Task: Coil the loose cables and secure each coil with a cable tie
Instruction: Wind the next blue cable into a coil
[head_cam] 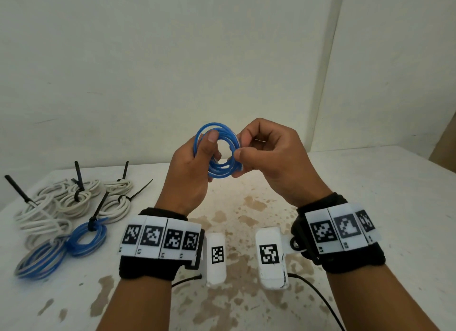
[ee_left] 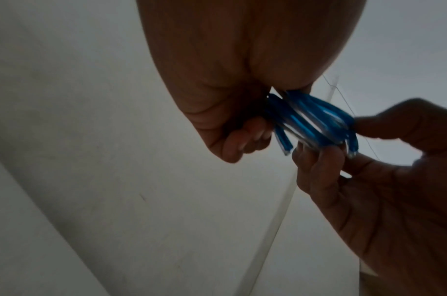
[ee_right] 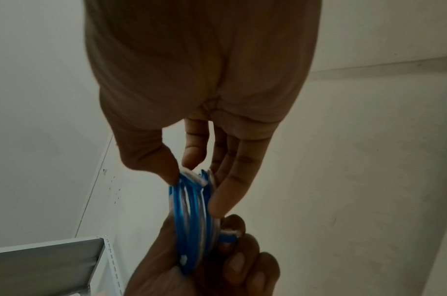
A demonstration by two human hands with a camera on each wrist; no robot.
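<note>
A small coil of blue-and-white plastic cable (head_cam: 218,154) is held upright above the stained white table (head_cam: 370,207), between both hands. It is gripped on its left by the left hand (head_cam: 195,168) and pinched on its right by the right hand (head_cam: 269,155); neither is nearer.

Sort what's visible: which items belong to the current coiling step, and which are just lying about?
In use:
- small blue plastic-sheathed cable coil
- left hand
- right hand

Lying about:
- tied white cable coils with black ties
- tied blue coil
- blue-and-grey coil
- stained white table
</note>
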